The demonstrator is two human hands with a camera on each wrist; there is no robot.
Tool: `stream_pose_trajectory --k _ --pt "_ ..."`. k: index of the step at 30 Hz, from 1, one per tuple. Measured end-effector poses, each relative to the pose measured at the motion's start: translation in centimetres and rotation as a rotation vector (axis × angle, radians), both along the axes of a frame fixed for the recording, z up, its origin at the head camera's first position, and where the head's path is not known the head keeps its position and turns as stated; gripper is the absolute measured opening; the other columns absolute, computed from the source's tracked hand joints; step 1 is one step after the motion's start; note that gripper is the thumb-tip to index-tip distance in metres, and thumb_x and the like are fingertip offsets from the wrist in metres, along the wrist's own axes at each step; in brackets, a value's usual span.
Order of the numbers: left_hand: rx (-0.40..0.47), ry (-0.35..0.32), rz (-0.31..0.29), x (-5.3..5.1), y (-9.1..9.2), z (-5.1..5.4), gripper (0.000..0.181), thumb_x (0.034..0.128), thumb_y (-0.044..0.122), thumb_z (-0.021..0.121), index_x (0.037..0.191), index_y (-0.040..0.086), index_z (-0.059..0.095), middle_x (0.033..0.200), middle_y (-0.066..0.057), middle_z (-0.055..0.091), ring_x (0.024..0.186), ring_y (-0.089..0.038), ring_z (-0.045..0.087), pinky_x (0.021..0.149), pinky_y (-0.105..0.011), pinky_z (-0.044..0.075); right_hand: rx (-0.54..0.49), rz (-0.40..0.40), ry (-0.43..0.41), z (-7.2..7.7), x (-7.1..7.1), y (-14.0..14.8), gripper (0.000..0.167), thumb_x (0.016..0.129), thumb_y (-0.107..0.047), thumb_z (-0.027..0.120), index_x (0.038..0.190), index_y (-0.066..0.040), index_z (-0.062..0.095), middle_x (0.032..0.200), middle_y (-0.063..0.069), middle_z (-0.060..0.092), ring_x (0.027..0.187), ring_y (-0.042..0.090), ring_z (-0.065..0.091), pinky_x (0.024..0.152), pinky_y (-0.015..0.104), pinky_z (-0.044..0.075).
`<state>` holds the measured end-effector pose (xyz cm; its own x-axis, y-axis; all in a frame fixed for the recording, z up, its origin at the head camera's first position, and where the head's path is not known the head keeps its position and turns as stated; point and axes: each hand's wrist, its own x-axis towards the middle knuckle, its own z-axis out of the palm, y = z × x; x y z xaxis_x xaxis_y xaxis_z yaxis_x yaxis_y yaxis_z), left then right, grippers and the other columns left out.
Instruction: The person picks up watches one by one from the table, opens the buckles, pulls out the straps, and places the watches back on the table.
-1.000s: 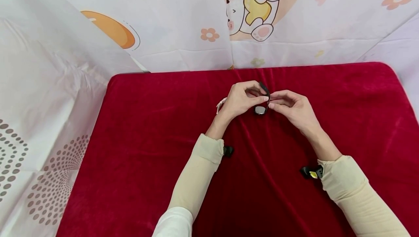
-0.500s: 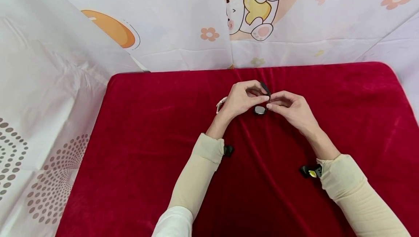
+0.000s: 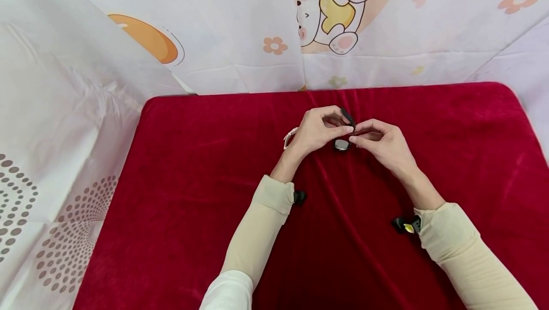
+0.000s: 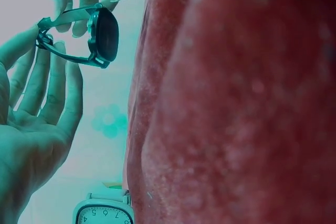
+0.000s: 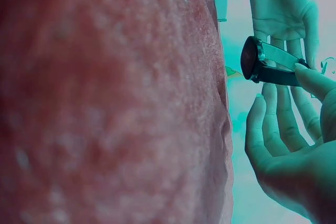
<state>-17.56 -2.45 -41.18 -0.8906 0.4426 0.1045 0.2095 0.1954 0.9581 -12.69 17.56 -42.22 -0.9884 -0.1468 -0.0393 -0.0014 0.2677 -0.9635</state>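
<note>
A black wristwatch (image 3: 341, 145) hangs between my two hands, case lowest, near the far part of the table. My left hand (image 3: 316, 130) pinches its strap near the top; in the left wrist view, the thumb presses the strap by the buckle of the watch (image 4: 107, 38). From the other side, my right hand (image 3: 388, 145) pinches the strap, its fingertips almost meeting the left ones. In the right wrist view, the right thumb lies on the strap end of the watch (image 5: 251, 59), and both strap halves come together there. Fingers partly hide the buckle.
A second watch with a pale strap (image 3: 289, 137) lies just behind my left wrist; its numbered dial (image 4: 105, 214) shows in the left wrist view. Red velvet cloth (image 3: 193, 167) covers the table. A printed white curtain (image 3: 231, 19) stands along the back and left.
My right fingertips have edged slightly left, closer to the left ones on the strap. Otherwise both hands and the black wristwatch stay almost where they were.
</note>
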Motion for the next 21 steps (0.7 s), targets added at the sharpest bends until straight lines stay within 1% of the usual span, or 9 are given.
stream_pose_trajectory --k 8,14,17,21 --pt "0.009 -0.04 -0.015 -0.03 -0.1 -0.29 0.014 0.0865 0.013 0.079 0.098 0.008 0.073 0.095 -0.001 0.072 0.085 -0.011 0.069 0.077 -0.025 0.057 0.009 -0.044 0.047 -0.05 -0.12 -0.08 0.024 0.087 -0.018 0.079 0.105 -0.005 0.072 0.099 -0.006 0.072 0.083 0.008 0.071 0.071 0.019 0.054" --pt "0.043 -0.073 -0.037 -0.09 -0.18 -0.43 0.015 0.0872 0.014 0.078 0.1 0.008 0.073 0.097 -0.002 0.072 0.085 -0.012 0.07 0.077 -0.027 0.058 -0.017 -0.057 0.075 0.01 -0.12 -0.09 0.025 0.085 -0.014 0.081 0.106 -0.004 0.073 0.098 -0.007 0.072 0.081 0.008 0.071 0.071 0.018 0.054" --pt "0.027 -0.076 -0.039 -0.12 -0.2 -0.43 0.015 0.0872 0.015 0.078 0.1 0.009 0.073 0.097 -0.001 0.072 0.085 -0.012 0.07 0.077 -0.027 0.058 -0.027 -0.054 0.08 0.02 -0.12 -0.06 0.026 0.085 -0.012 0.081 0.107 -0.002 0.073 0.097 -0.007 0.072 0.081 0.008 0.071 0.07 0.017 0.054" --pt "-0.048 -0.053 -0.031 -0.15 -0.19 -0.36 0.016 0.0875 0.021 0.079 0.101 0.013 0.075 0.095 0.003 0.072 0.083 -0.01 0.068 0.074 -0.025 0.056 -0.022 -0.063 0.082 0.02 -0.13 -0.04 0.025 0.085 -0.013 0.08 0.106 -0.003 0.073 0.096 -0.006 0.072 0.079 0.009 0.071 0.069 0.017 0.053"
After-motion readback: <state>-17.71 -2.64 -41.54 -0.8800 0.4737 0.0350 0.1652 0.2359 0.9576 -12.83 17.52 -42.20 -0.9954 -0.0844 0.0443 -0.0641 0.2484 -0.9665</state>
